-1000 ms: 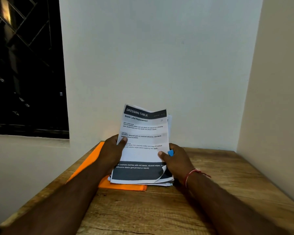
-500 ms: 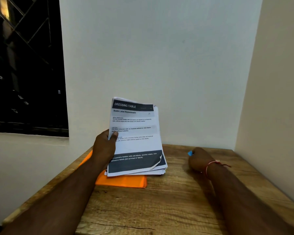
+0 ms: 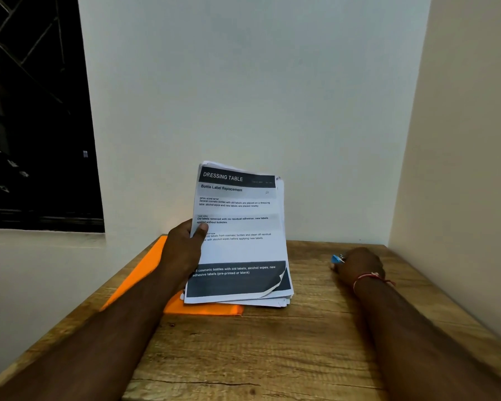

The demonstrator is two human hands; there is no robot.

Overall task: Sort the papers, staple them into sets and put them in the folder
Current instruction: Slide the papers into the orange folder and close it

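The papers (image 3: 237, 244) are white with black print. The top sheet has a charcoal band with white lettering at its head and another at its foot. Under the papers shows a bright orange folder (image 3: 139, 273). The desk (image 3: 272, 357) is brown with streaky wood grain. Right of the papers are a small blue thing (image 3: 336, 259) and a red wrist thread (image 3: 369, 277).

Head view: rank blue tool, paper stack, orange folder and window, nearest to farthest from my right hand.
1. Blue tool, at the right hand's fingertips.
2. Paper stack, centre, in the left hand.
3. Orange folder, under the stack, leftward.
4. Window, far left.
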